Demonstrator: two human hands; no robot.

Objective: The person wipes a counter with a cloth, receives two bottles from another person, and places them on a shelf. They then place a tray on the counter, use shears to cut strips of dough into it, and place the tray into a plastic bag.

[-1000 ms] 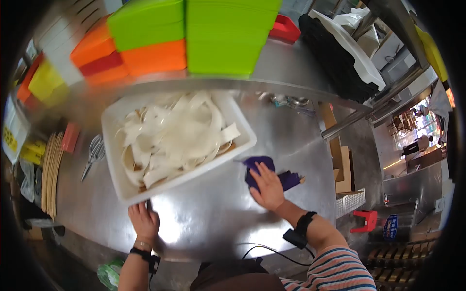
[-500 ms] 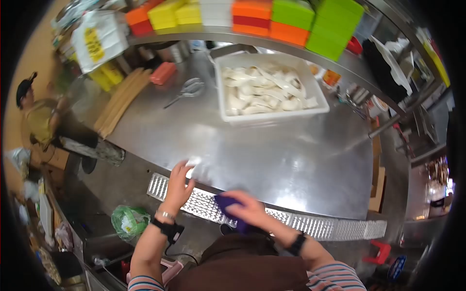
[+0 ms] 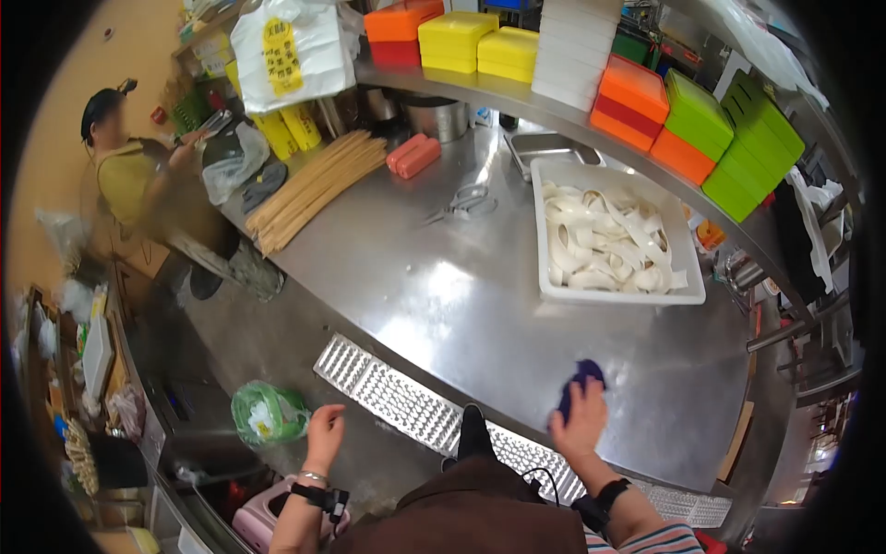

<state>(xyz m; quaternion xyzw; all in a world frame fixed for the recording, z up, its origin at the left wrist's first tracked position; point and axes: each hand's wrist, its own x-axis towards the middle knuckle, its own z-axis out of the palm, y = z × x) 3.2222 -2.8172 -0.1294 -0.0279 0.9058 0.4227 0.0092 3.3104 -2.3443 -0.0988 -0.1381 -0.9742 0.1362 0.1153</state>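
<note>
Crumpled purple cloth sits at near edge of the shiny steel counter, bunched under my right hand, fingers clamped on it. Left hand hangs off the counter, empty, fingers loosely spread, over the floor w/ perforated metal drain grate. White rectangular plastic tub of pale flat noodle strips farther back, well apart.

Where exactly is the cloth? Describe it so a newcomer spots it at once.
Start at the big steel counter and follow its near edge toward the right hand. The purple cloth is bunched under that hand's fingers, pressed on the steel below the white tub of pale strips. It is the only dark purple thing on the counter.
</note>
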